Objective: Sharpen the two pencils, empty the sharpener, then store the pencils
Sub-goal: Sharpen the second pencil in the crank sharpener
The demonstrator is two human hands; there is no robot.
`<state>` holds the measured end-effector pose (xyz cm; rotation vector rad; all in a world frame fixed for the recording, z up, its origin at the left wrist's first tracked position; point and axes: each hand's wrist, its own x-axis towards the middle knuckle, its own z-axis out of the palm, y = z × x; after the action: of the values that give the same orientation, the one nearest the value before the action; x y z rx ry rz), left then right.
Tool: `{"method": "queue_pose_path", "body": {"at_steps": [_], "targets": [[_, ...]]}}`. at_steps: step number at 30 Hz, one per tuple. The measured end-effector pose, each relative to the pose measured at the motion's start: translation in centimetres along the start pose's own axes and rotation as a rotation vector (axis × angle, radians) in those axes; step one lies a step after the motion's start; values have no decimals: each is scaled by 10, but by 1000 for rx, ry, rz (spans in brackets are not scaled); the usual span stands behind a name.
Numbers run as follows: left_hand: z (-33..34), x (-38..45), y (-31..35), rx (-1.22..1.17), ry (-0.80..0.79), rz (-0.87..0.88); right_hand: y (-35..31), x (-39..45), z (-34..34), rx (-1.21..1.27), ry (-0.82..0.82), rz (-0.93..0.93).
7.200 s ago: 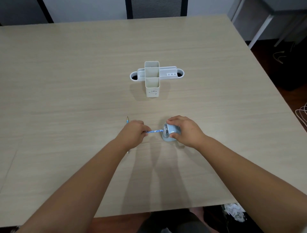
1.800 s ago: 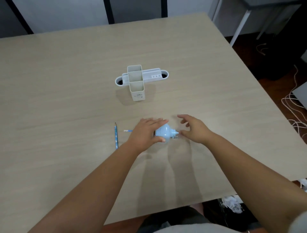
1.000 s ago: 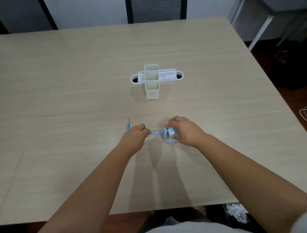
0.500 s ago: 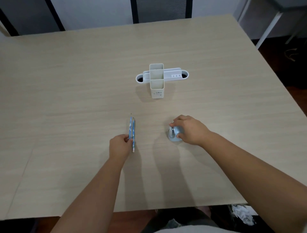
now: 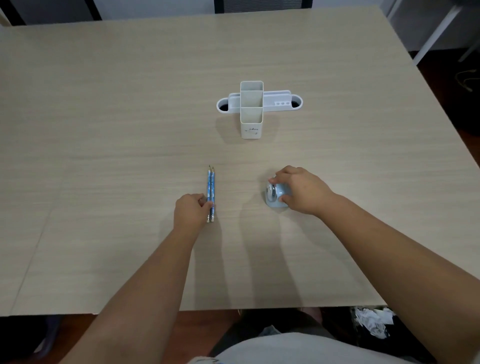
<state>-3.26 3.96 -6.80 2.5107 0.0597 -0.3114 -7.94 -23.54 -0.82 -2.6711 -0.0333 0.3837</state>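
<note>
Two blue pencils [image 5: 211, 187] lie side by side on the wooden table [image 5: 104, 130], sharpened tips pointing away from me. My left hand [image 5: 191, 211] rests just left of their eraser ends, with its fingertips pinched on the nearer pencil. A round light-blue sharpener [image 5: 274, 195] sits on the table to the right, lying on its side with the metal face toward the pencils. My right hand [image 5: 301, 189] is closed over it from the right. The white pencil holder [image 5: 250, 128] stands farther back, its compartments showing nothing inside.
The table's near edge runs just in front of my body. A dark chair [image 5: 262, 3] stands at the far side. White table legs [image 5: 436, 33] stand at the upper right. Crumpled paper [image 5: 371, 318] lies below the table's right front edge.
My left hand has pulled the pencil out of the sharpener and brought it left, laying it beside the other pencil. My right hand stays on the sharpener.
</note>
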Motion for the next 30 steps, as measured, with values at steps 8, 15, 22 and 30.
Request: {"method": "queue_pose_path", "body": {"at_steps": [8,15,22,30], "targets": [[5,-2,5,-36,-1,-11,2,-1,2,10,14,-7],[2,-2,8,-43,-6,-18,4,-2,3,31,36,-20],[-5,-7,15,-100,35,-44,6,-13,3,77,74,-32],[3,-10,74,-136,-40,246,18,-69,37,283,452,49]]}}
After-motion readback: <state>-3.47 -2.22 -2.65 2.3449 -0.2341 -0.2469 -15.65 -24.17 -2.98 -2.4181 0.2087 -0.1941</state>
